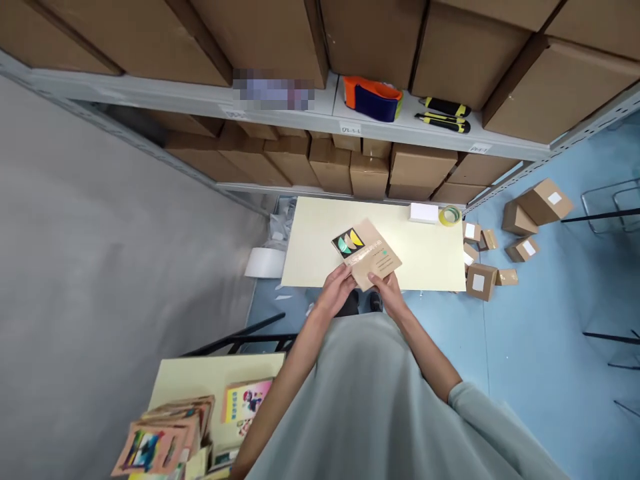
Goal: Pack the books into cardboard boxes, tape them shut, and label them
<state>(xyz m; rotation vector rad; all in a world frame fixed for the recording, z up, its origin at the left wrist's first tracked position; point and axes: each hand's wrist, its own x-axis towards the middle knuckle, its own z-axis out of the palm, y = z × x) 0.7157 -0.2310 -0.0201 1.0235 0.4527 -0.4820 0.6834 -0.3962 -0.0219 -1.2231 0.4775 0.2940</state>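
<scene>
A flat tan booklet (374, 252) is held tilted over the pale yellow table (310, 247). Its cover has a dark patch with green, beige and yellow shapes, plus small print, and it shines like plastic film. At the booklet's lower left corner, my left hand (337, 290) is closed on the edge. My right hand (390, 293) grips the lower right side, with the thumb on top and the fingers mostly hidden beneath. On the table's far right lie a white stack of paper or labels (423, 213) and a roll of tape (449, 215).
Ahead rises a shelf rack (320, 119) of cardboard boxes, with utility knives (444, 115) and an orange and navy strap (373, 99) on its ledge. Small cartons (482, 282) lie on the floor at right. Stacked booklets (165, 433) sit on a side table at lower left, near a grey wall.
</scene>
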